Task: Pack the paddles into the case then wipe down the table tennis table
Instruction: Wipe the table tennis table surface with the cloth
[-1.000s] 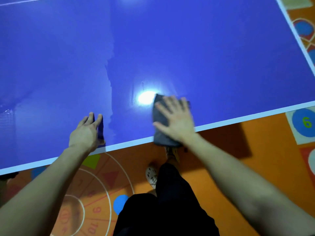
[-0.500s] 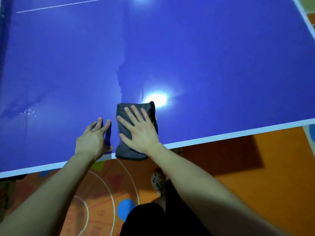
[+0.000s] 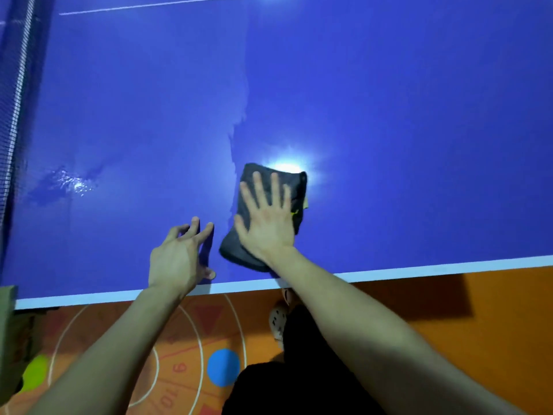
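My right hand (image 3: 266, 223) lies flat on a folded dark grey cloth (image 3: 297, 190), fingers straight and spread, pressing it onto the blue table tennis table (image 3: 389, 115) near its white front edge. My left hand (image 3: 176, 259) rests just beside the cloth, fingers loosely bent and apart, tips touching the tabletop.

This was an indoor games or play room. A blue table tennis table (image 3: 389, 85) with a white edge line (image 3: 449, 268) filled most of the view, its net (image 3: 15, 85) at the far left. The orange floor (image 3: 449, 339) below carried painted play markings: numbers (image 3: 179, 368), a blue dot (image 3: 223, 366) and a red triangle (image 3: 208, 317).
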